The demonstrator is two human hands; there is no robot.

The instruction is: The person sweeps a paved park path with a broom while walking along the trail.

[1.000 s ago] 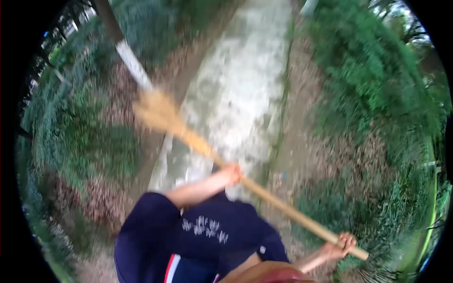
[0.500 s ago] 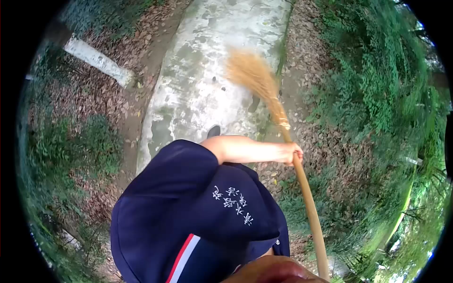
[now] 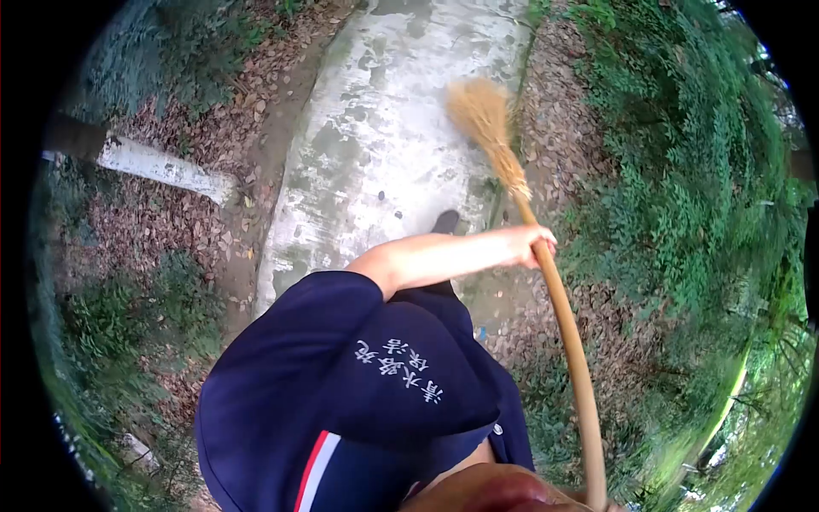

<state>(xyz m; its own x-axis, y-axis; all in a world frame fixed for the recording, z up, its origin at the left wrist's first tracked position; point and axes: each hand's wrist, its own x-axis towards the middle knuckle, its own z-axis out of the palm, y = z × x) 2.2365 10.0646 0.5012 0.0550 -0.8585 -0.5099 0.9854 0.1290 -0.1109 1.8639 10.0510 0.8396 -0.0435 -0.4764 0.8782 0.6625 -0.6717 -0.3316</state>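
My left arm reaches across my body, and my left hand (image 3: 535, 246) is closed around the lower part of a long wooden broom handle. The straw broom (image 3: 482, 111) points away from me, its bristles spread over the right side of the concrete path (image 3: 375, 128). Its handle slants down past my right side to the bottom edge of the view. Only a sliver of what looks like skin shows beside the handle there, so my right hand is almost wholly hidden.
Dry leaves (image 3: 554, 128) and soil border the path on both sides. Green shrubs (image 3: 665, 188) grow along the right. A white-painted tree trunk (image 3: 166, 166) stands at the left. A dark shoe (image 3: 445, 222) shows on the path ahead of my body.
The bristles have swung to the right, toward the path's edge. My left hand has moved slightly away from me with the handle. The shoe now shows farther right.
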